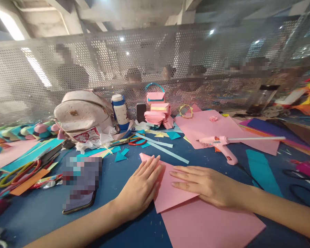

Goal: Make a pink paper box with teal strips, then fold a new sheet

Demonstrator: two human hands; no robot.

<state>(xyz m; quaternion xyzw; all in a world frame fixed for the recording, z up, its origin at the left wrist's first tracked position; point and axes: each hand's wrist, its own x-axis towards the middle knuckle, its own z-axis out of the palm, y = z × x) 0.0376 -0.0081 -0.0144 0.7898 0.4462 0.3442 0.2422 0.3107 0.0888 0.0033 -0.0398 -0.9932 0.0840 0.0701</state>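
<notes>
A pink paper sheet (209,224) lies on the blue table (41,213) in front of me, its far corner folded over into a triangular flap (167,193). My left hand (141,187) lies flat on the flap's left edge, fingers stretched out together. My right hand (206,184) presses flat on the flap's right side, fingers pointing left. Neither hand grips anything.
A pink glue gun (222,144) with a long glue stick lies behind my right hand. A phone (81,189) lies left, scissors (18,172) further left. A white bag (80,112), a bottle (120,110), pink paper crafts (157,110), paper strips and scraps stand behind. People sit beyond a mesh screen (155,58).
</notes>
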